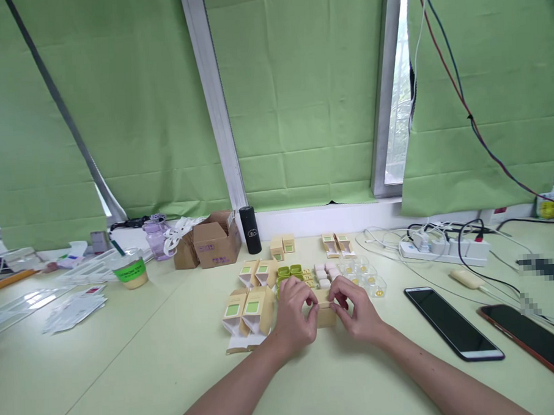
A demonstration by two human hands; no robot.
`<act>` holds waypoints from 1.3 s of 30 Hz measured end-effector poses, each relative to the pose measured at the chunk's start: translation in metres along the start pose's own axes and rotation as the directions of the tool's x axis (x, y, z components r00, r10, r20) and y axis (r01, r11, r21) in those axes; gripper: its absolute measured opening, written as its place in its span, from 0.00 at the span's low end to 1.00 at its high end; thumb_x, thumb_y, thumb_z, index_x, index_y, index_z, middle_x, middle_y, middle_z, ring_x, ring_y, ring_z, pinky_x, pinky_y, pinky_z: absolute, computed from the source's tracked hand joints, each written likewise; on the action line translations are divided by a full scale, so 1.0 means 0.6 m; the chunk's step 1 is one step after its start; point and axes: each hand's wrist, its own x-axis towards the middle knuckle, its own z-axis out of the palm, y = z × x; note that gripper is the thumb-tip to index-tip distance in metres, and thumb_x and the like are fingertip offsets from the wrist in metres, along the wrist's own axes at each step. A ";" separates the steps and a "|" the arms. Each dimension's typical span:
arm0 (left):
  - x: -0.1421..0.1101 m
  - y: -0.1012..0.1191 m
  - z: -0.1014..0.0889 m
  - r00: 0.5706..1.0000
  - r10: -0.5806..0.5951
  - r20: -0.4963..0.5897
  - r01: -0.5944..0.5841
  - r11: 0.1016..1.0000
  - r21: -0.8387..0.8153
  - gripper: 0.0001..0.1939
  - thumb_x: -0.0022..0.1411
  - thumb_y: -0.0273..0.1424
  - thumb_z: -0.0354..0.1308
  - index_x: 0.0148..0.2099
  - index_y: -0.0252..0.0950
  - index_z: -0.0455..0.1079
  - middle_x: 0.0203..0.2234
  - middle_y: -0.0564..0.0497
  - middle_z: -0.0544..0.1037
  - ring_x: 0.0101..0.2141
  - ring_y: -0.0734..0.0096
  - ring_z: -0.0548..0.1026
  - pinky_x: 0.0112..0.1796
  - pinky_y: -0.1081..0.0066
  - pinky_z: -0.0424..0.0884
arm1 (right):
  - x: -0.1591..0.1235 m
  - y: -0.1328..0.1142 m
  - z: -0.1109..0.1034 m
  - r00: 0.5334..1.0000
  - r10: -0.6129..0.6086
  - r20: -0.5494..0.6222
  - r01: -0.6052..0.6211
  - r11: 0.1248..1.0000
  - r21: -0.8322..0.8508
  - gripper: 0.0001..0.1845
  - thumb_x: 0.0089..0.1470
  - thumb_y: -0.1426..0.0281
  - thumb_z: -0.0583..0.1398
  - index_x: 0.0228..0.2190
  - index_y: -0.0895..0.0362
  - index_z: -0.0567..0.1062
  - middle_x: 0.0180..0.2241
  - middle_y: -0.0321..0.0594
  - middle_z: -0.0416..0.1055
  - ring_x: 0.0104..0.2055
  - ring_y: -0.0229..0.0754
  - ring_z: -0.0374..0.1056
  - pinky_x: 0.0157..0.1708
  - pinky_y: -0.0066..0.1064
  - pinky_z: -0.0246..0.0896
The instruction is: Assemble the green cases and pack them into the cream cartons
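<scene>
A small tan cardboard box (326,317) stands on the table between my two hands. My left hand (296,310) pinches its upper left edge, fingers bent. On the opposite side, the fingertips of my right hand (355,308) close on the upper right edge. Left of my left hand are open tan boxes with green windows (251,308), their flaps folded out. Behind my hands lie olive-green square cups (289,271), small yellow pieces (309,279), pale pink round pieces (323,274) and clear domed cases (362,271) with yellow centres.
Farther back are small tan boxes (283,245), two open boxes (337,245), a black cylinder (250,230) and a brown carton (217,240). A drink cup (130,272) stands left. To the right lie a phone (453,322), a second phone (533,337) and a power strip (444,249) with tangled cables.
</scene>
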 end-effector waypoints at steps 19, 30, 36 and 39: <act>0.001 0.001 0.001 0.999 0.035 0.027 -0.035 0.999 0.009 0.09 0.55 0.24 0.60 0.29 0.41 0.64 0.24 0.51 0.72 0.33 0.57 0.68 0.40 0.55 0.58 | -0.004 0.009 -0.005 0.994 -0.065 0.092 0.073 0.993 -0.091 0.08 0.54 0.76 0.60 0.31 0.50 0.69 0.29 0.36 0.64 0.28 0.42 0.60 0.28 0.35 0.54; 0.001 -0.002 0.008 0.999 -0.004 -0.034 0.005 0.999 0.033 0.11 0.66 0.29 0.55 0.30 0.40 0.64 0.26 0.50 0.74 0.36 0.58 0.68 0.42 0.56 0.61 | -0.006 0.023 -0.003 0.988 -0.132 0.086 0.139 0.986 -0.093 0.06 0.54 0.76 0.59 0.30 0.52 0.69 0.27 0.34 0.64 0.27 0.40 0.60 0.28 0.32 0.52; 0.002 -0.010 0.013 0.987 -0.140 -0.078 0.148 0.984 0.102 0.09 0.66 0.25 0.55 0.46 0.40 0.72 0.41 0.47 0.79 0.47 0.54 0.72 0.48 0.55 0.66 | -0.002 0.016 -0.015 0.983 -0.129 0.127 0.148 0.977 -0.151 0.13 0.52 0.76 0.60 0.40 0.52 0.69 0.30 0.32 0.64 0.28 0.40 0.61 0.30 0.32 0.55; 0.000 -0.014 0.018 0.982 -0.178 -0.057 0.184 0.973 0.138 0.10 0.67 0.25 0.54 0.47 0.41 0.72 0.41 0.47 0.79 0.46 0.54 0.73 0.48 0.55 0.67 | 0.001 0.018 -0.023 0.981 -0.118 0.151 0.146 0.972 -0.184 0.17 0.52 0.77 0.60 0.43 0.52 0.68 0.31 0.33 0.64 0.29 0.40 0.61 0.31 0.32 0.55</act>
